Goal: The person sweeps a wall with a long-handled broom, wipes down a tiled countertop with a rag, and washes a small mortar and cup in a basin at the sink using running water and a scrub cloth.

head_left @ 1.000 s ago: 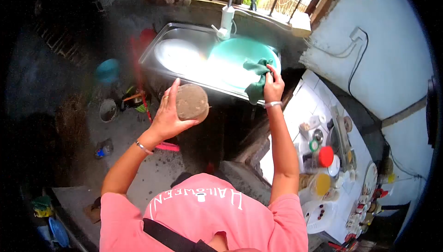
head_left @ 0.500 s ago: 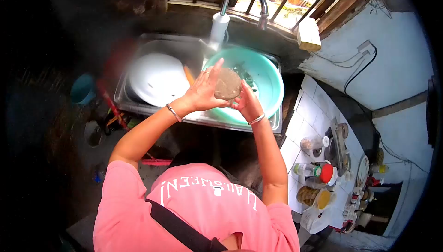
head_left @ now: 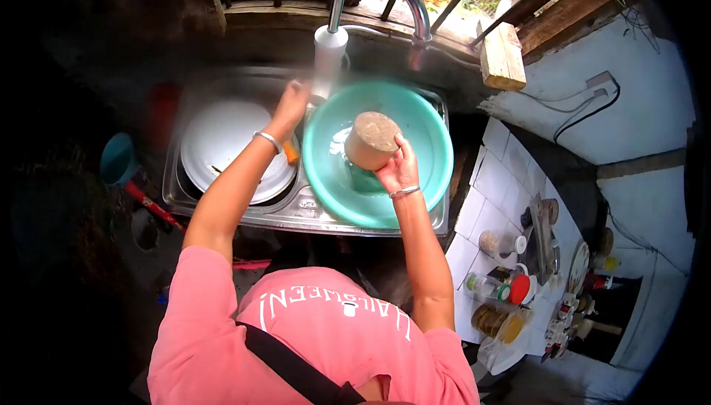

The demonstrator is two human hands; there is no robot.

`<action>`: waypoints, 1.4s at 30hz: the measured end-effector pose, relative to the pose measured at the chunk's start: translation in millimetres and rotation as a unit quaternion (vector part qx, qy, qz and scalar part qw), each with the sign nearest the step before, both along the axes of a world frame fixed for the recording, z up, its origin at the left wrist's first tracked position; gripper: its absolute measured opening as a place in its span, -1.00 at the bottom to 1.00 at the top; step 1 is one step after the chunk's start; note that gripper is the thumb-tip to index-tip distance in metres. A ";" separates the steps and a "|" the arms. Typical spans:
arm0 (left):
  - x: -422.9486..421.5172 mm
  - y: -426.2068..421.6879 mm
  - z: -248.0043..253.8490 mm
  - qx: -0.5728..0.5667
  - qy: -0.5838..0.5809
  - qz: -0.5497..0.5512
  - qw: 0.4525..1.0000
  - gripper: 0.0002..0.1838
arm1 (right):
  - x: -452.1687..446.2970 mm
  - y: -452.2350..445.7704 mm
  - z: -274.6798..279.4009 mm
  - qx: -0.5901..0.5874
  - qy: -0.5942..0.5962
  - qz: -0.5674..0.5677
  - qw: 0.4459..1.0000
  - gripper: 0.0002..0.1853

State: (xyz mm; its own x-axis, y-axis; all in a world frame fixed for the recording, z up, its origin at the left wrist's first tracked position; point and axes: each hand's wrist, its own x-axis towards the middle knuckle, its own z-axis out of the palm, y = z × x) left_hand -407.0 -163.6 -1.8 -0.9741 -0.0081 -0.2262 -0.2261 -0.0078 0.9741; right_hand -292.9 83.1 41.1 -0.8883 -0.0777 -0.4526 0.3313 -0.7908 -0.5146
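Note:
My right hand (head_left: 398, 169) grips a brown round block (head_left: 372, 140) and holds it over the green basin (head_left: 317, 183). Water and a dark green cloth (head_left: 363, 181) lie in the basin below it. My left hand (head_left: 293, 98) is at the white base of the faucet (head_left: 328, 57), near its handle; its fingers are blurred. Beside my left wrist, an orange item (head_left: 290, 151) rests at the edge of a large white plate (head_left: 222, 142) in the left sink bowl.
The metal sink rim (head_left: 281, 217) runs along the front. A wooden block (head_left: 502, 57) sits by the barred window. Jars (head_left: 489, 286) stand on the white tiled counter (head_left: 474, 216) to the right. A teal bucket (head_left: 118, 159) is at the left.
The cloth has left my right hand and lies in the basin. The brown block has passed from my left hand to my right. My left hand has moved up to the faucet base.

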 end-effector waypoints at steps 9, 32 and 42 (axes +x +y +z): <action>-4.5 22.4 -3.8 0.302 -0.104 0.048 0.947 -0.37 | -19.8 3.1 -10.9 -0.042 -0.055 -0.012 0.998 -0.53; 67.6 117.1 -4.7 0.373 -0.086 0.087 0.920 -0.57 | -23.4 -16.6 -15.7 0.659 0.323 0.085 0.674 -0.50; 55.4 109.9 -14.8 0.448 -0.098 0.098 0.883 -0.56 | -36.4 3.0 -49.2 0.690 0.279 0.177 0.644 -0.39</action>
State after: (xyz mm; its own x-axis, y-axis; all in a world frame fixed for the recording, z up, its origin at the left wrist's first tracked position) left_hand -351.6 -53.8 -16.6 -0.9157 0.0957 -0.3904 -0.2983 -0.8129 0.5002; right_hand -329.3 86.1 -8.1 -0.9798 -0.1856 0.0744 -0.1756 0.6207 -0.7642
